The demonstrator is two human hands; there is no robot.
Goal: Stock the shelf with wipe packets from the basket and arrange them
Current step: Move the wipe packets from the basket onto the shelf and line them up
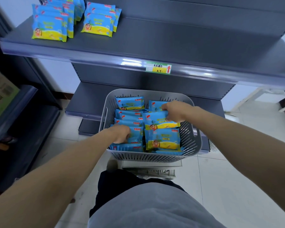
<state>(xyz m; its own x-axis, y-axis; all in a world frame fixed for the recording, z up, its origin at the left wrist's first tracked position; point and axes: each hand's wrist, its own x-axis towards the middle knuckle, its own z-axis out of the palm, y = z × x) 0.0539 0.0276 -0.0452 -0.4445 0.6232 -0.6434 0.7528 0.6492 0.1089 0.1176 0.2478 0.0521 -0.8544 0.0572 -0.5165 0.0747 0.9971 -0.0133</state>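
A grey slotted basket (190,142) below me holds several blue-and-yellow wipe packets in two rows. My left hand (120,134) reaches into the left row, fingers curled around a packet (136,134) standing on edge. My right hand (173,111) grips the upper edge of a packet (156,120) in the right row. On the dark grey shelf (155,38) above, two groups of the same packets lie at the far left: one stack (50,25) and another (99,20) beside it.
A price tag (158,68) with a red arrow sits on the shelf's front rail. A lower shelf (89,102) lies behind the basket. Another rack with a green box (2,96) stands at left. White tile floor lies around; a white frame stands at right.
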